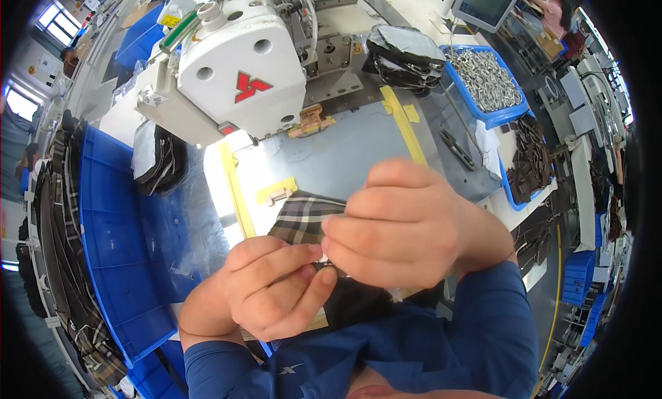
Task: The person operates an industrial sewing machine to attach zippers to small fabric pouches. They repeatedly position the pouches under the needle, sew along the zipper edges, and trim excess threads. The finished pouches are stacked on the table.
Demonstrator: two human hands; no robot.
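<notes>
My left hand [272, 288] and my right hand [407, 226] meet close in front of me, above the near edge of the work surface. Both are closed, thumbs and fingertips pinched together around something tiny and partly shiny, too hidden to name. Just behind the fingertips, a dark plaid fabric piece [309, 214] with pale stripes lies on the metal plate [345, 147]; my right hand covers part of it. Black cloth [355, 304] shows below my hands. Beyond stands a large white sewing machine [241, 71].
Metal clips fill a blue tray [507, 116] at the right, near brown strap pieces [529, 157] and thread snips [457, 149]. Dark stacked pieces [403, 54] lie beside the machine, with another stack [158, 157] at left. A large blue bin [114, 261] borders the left side.
</notes>
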